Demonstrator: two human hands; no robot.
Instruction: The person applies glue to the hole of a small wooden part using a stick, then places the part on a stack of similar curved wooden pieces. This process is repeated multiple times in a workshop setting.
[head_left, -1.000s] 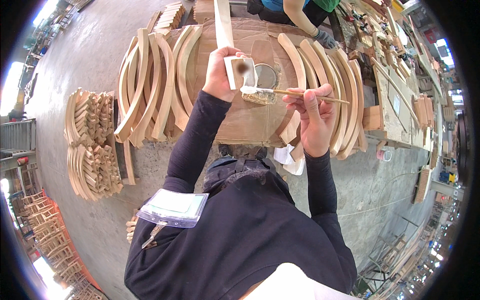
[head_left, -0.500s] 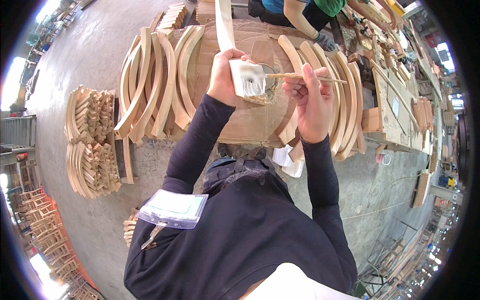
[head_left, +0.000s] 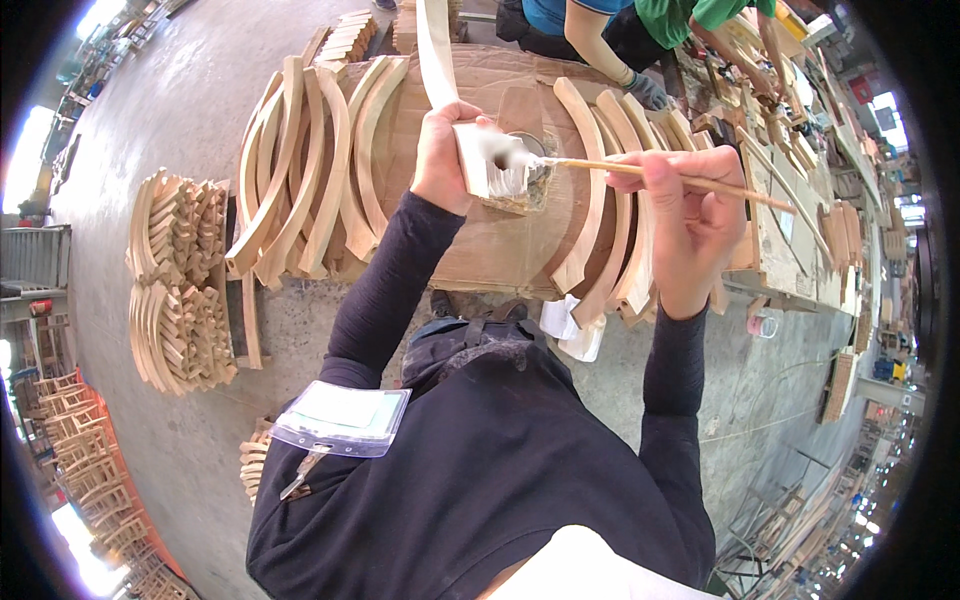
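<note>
My left hand [head_left: 442, 160] is closed round a curved wooden piece [head_left: 435, 60], whose end face points up toward me. White glue [head_left: 512, 178] coats that end, and a dark hole shows in it; part of the face is blurred. In my right hand [head_left: 695, 215] a thin wooden stick [head_left: 585, 163] is pinched between thumb and fingers. White glue clings to its tip, which lies just right of the end face; whether they touch I cannot tell. Behind the piece, a round container [head_left: 545, 150] is mostly hidden on the cardboard.
Curved wooden pieces lie on the cardboard-covered table [head_left: 470, 265] at left [head_left: 335, 165] and right [head_left: 580, 190]. Stacked wooden parts [head_left: 180, 270] stand at far left. Across the table, a co-worker's gloved hand [head_left: 648, 90] and another person in green are near a cluttered workbench [head_left: 800, 265].
My right hand has moved right and toward me, drawing the stick's tip away from the middle of the glued end. My left hand and the wooden piece have shifted slightly left.
</note>
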